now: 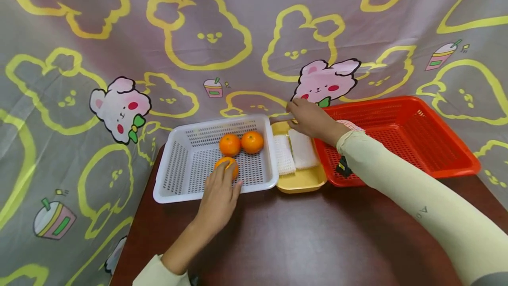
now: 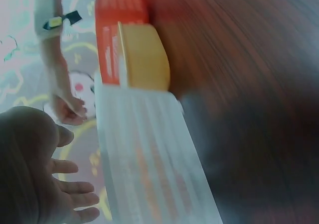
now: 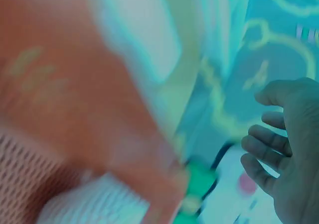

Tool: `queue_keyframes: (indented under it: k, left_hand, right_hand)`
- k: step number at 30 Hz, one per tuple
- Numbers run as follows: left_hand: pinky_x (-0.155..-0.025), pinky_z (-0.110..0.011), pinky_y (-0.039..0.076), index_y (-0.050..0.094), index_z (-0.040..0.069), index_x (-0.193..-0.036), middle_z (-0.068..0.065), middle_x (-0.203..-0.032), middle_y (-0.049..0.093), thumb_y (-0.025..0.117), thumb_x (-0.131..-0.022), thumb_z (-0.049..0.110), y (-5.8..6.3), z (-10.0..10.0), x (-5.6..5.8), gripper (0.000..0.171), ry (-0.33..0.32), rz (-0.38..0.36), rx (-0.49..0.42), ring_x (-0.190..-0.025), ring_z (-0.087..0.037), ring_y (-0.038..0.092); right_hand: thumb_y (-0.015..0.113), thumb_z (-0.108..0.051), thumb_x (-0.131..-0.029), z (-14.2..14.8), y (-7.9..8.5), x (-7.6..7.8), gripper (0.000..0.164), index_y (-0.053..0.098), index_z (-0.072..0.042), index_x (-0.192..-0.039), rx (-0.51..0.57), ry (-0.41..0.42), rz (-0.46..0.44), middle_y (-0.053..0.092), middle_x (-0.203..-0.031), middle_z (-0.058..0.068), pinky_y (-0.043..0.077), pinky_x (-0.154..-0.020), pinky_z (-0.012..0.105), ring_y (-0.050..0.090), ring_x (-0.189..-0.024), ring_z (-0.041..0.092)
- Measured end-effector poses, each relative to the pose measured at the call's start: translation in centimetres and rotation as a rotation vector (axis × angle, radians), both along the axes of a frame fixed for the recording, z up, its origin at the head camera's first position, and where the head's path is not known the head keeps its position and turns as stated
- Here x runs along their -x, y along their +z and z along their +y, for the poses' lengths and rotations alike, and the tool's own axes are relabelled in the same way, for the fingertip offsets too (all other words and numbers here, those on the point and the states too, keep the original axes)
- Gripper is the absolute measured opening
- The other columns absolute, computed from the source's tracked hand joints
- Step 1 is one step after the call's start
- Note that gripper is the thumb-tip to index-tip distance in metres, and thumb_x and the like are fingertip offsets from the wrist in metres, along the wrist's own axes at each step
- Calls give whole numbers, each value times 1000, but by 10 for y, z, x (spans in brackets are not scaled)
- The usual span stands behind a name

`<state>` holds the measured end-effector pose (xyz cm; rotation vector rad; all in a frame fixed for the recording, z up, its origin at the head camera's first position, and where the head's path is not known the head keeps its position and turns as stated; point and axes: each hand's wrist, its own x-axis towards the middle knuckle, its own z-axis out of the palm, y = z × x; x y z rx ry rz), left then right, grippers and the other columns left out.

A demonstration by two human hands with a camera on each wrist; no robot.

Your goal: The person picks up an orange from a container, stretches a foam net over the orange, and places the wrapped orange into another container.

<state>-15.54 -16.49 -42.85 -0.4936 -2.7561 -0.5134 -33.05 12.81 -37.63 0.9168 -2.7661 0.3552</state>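
Note:
Three oranges lie in the white plastic basket [image 1: 164, 189]: two oranges [image 1: 241, 143] side by side near the back, and a nearer orange [image 1: 232, 169] partly hidden by my left hand [image 1: 218, 193]. That hand reaches over the basket's front rim, its fingers extended and overlapping the near orange in the head view. My right hand [image 1: 311, 118] hovers over the back of the yellow tray [image 1: 301, 185], fingers loosely bent with nothing between them, as the right wrist view shows. White foam net sleeves [image 1: 284, 156] lie in the tray beside a white stack [image 1: 303, 149].
A red basket [image 1: 456, 169] stands right of the yellow tray, with a white netted item [image 1: 351, 125] at its back left, partly behind my right wrist. All three containers stand on a dark brown table [image 1: 301, 237], against a patterned curtain [image 1: 246, 8].

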Motion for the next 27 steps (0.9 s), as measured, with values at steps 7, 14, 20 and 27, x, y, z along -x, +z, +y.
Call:
queue_keyframes:
  k: [7,14,20,27]
  left_hand:
    - [-117,-64,33,45,-5,-147,-30,-149,45,62,-103,27,0,-36,0,57,137,-93,9,-140,-47,43]
    - [-117,-62,34,40,-7,-150,-30,-149,45,61,-104,28,-8,-51,9,62,194,-159,-8,-137,-48,45]
    - [-118,-63,33,47,-9,-144,-28,-144,53,58,-105,28,-17,-54,15,55,180,-146,-7,-140,-45,46]
    - [-120,-66,27,51,-4,-145,-26,-146,53,51,-108,33,-20,-57,13,52,169,-170,-1,-144,-42,43]
  right_hand:
    - [71,-26,-96,-83,10,2,36,61,-4,-122,-80,142,-87,61,-125,15,43,-113,49,55,-123,34]
    - [72,-27,-97,-144,5,-4,45,58,-5,-133,-128,260,-255,61,-134,14,48,-111,43,57,-127,30]
    - [73,-26,-96,-178,-5,-5,50,56,-11,-141,-217,336,-424,59,-143,11,44,-116,40,56,-129,24]
    - [80,-14,-88,-199,-13,-15,69,50,-19,-149,-423,426,-490,48,-157,4,38,-121,42,46,-144,24]
